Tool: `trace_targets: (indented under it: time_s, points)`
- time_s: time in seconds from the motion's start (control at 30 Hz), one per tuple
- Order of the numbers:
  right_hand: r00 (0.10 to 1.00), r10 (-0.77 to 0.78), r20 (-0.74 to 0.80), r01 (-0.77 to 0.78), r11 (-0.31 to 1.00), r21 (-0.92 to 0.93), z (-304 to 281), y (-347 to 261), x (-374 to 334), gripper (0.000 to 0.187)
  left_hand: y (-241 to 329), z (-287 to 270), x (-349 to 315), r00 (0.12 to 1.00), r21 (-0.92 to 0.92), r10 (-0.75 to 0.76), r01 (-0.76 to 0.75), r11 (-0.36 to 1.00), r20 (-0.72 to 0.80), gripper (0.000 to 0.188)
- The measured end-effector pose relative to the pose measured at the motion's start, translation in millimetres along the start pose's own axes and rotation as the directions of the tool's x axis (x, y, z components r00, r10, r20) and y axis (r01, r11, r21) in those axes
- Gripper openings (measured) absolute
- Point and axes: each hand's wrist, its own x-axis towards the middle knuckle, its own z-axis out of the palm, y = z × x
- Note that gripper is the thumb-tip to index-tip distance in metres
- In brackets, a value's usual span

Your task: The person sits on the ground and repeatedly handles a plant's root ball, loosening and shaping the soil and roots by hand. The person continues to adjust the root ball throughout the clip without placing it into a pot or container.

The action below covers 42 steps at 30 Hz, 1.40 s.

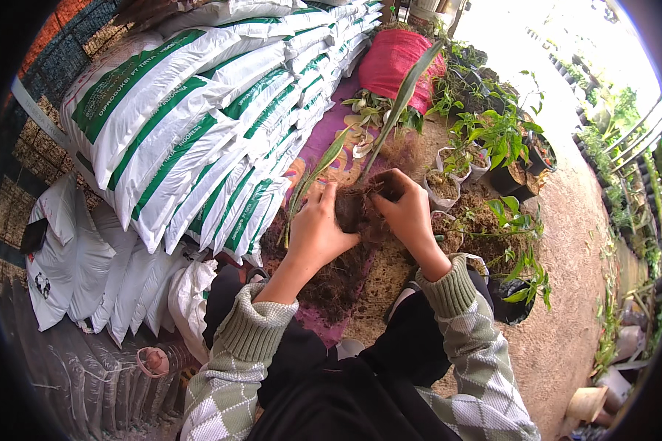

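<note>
Between my hands is the dark, soil-covered root ball (351,209) of a plant. A long narrow green leaf (403,103) rises from it, leaning away to the right. My left hand (320,231) is closed round the left side of the root ball, thumb toward me. My right hand (412,213) has curled fingers gripping brown roots and soil at its right side. Another striped, yellow-edged leaf (320,167) stands behind my left hand; where it joins is hidden. Below the hands, loose dark soil (335,287) lies heaped on a purple patterned sheet (331,332).
Stacked white and green sacks (191,140) rise on the left, with more white bags (73,257) below. A red bundle (401,66) stands at the far end of the sheet. Potted leafy plants (504,140) line the right, beside a concrete path (566,242). A small clear cup (153,360) sits lower left.
</note>
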Motion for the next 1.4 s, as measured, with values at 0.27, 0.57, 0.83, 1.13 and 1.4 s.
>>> trace_targets:
  time_s: [0.27, 0.57, 0.83, 1.13, 1.4]
  points:
    - [0.934, -0.338, -0.111, 0.279, 0.890, -0.360, -5, -6, 6, 0.023, 8, 7, 0, 0.999, 0.016, 0.032, -0.033, 0.999, 0.026, 0.094]
    - [0.894, -0.404, -0.195, 0.289, 0.850, -0.440, -17, -10, 13, 0.025, 15, 10, 3, 0.998, -0.025, 0.049, -0.048, 0.999, 0.030, 0.094]
    - [0.855, -0.450, -0.257, 0.251, 0.793, -0.556, -34, -5, 26, 0.023, 23, 3, 7, 0.996, -0.008, 0.005, -0.005, 1.000, 0.088, 0.095]
    - [0.858, -0.305, -0.413, 0.060, 0.859, -0.509, -99, 22, 45, 0.021, 8, -4, 4, 0.993, 0.049, -0.024, 0.018, 0.999, 0.116, 0.098]
    - [0.944, -0.156, -0.292, -0.039, 0.824, -0.565, -115, 86, 60, 0.017, -7, -18, 1, 0.998, 0.098, -0.056, 0.053, 0.994, 0.031, 0.097]
